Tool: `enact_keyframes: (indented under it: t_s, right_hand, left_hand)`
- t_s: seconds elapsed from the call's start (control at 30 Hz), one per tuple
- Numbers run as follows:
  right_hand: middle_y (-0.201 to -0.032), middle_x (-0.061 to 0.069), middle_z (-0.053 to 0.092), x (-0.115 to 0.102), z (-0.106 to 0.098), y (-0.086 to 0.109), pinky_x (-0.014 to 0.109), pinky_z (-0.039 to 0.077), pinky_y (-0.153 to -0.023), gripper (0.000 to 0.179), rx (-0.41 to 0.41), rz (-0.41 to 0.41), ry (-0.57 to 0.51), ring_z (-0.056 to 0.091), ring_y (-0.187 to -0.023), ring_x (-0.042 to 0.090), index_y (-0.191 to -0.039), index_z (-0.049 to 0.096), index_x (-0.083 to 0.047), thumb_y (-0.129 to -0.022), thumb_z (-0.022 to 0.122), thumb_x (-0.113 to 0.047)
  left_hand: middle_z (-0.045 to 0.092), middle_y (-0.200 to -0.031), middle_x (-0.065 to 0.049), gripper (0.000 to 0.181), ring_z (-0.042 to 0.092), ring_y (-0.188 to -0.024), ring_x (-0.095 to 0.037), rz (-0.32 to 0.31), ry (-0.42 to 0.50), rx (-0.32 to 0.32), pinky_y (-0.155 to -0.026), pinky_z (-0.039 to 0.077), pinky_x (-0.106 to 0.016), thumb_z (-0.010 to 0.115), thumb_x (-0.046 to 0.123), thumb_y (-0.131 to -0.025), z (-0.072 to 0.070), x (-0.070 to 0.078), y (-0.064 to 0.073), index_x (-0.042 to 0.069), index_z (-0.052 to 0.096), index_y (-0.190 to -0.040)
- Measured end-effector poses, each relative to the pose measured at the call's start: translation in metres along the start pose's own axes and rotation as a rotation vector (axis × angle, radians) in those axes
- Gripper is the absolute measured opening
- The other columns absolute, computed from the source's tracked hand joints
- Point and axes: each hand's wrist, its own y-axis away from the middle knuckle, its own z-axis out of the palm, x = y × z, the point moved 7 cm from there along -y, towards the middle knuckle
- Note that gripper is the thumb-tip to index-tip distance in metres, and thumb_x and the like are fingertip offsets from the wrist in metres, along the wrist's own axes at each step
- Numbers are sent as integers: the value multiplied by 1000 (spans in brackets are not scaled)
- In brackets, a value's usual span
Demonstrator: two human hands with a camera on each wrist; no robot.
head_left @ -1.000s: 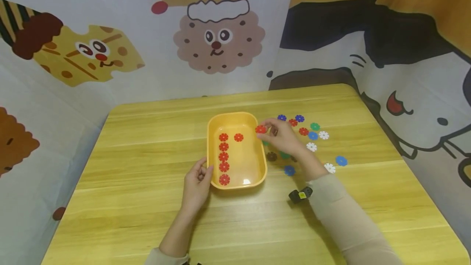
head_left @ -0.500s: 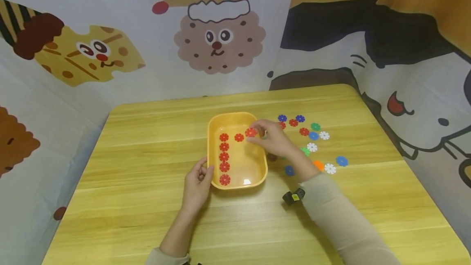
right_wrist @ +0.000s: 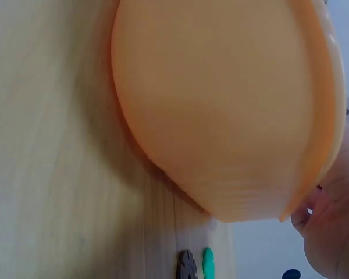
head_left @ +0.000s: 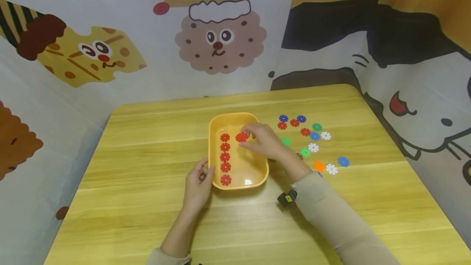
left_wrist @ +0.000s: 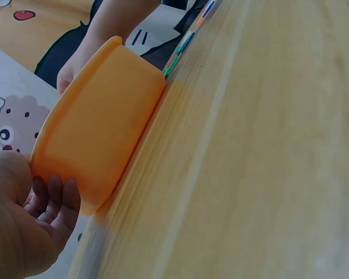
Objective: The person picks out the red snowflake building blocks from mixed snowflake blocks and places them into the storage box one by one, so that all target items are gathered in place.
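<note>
A yellow-orange plastic tray (head_left: 238,177) sits on the table. Along its left side runs a column of several red snowflake discs (head_left: 225,157). My left hand (head_left: 198,183) holds the tray's left wall, thumb at the rim and fingers curled against the outside, as the left wrist view also shows. Over the tray's upper part, my right hand (head_left: 265,141) pinches a red snowflake disc (head_left: 241,137) between thumb and fingers. It covers the spot where another red disc lies. In the right wrist view the tray's wall (right_wrist: 221,116) hides the fingertips.
Right of the tray lie loose snowflake discs in several colours, among them a white disc (head_left: 325,135), an orange disc (head_left: 319,166) and a blue disc (head_left: 344,161). The wooden table (head_left: 147,150) meets a cartoon-printed curtain (head_left: 147,85) behind.
My right hand has carried the red disc leftward from beyond the tray's right rim to over the tray, by the upper red disc. The left hand has kept its hold on the tray.
</note>
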Motion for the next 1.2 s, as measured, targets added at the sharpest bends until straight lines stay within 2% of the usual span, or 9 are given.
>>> enact_keyframes:
  t_s: [0.17,0.27,0.5,0.7,0.87,1.07,1.2]
  right_hand:
    - [-100,3,70,-6,6,-7,43,41,-96,37,-45,-20,126,63,-92,22,-116,70,-9,-87,82,-28]
    - [-103,1,71,-8,12,-11,43,40,-97,34,-76,-28,202,64,-95,21,-113,72,-11,-86,82,-30]
    - [-99,-2,71,-5,25,-13,40,40,-97,36,-175,-28,395,63,-92,16,-112,73,-14,-84,83,-34]
    - [-100,0,71,-2,28,-11,41,40,-99,38,-212,-19,441,63,-94,18,-114,72,-12,-83,84,-32]
    - [-99,0,69,-1,25,-10,41,41,-99,35,-201,-10,407,62,-93,18,-112,72,-11,-85,83,-31]
    - [-120,8,69,-1,14,-8,46,41,-108,42,-114,-23,221,61,-112,25,-124,68,-6,-90,78,-30]
    - [-123,10,66,1,3,-5,43,47,-104,45,-30,-36,120,61,-114,26,-127,65,-4,-91,77,-27]
  left_hand:
    - [57,-80,-6,43,51,-66,-14,-1,-4,0,-55,45,-18,64,14,-100,-1,0,0,-2,56,-139]
    - [57,-80,-6,42,52,-66,-14,1,-6,2,-55,45,-18,64,13,-100,-1,0,0,-1,57,-139]
    - [57,-79,-7,39,51,-65,-13,8,9,-8,-55,44,-18,64,12,-100,0,-2,0,-1,59,-137]
    - [57,-80,-7,41,51,-66,-13,-5,4,-15,-55,44,-18,64,14,-100,2,-2,0,0,58,-138]
    - [57,-79,-6,42,50,-65,-12,-1,-4,-21,-55,44,-18,63,14,-101,3,-2,0,-2,56,-139]
    - [57,-79,-7,41,50,-64,-12,0,4,-17,-54,43,-18,63,14,-101,3,-2,0,-1,57,-139]
    - [57,-78,-6,41,50,-64,-13,-4,10,-3,-54,43,-18,64,13,-100,2,0,1,-1,57,-138]
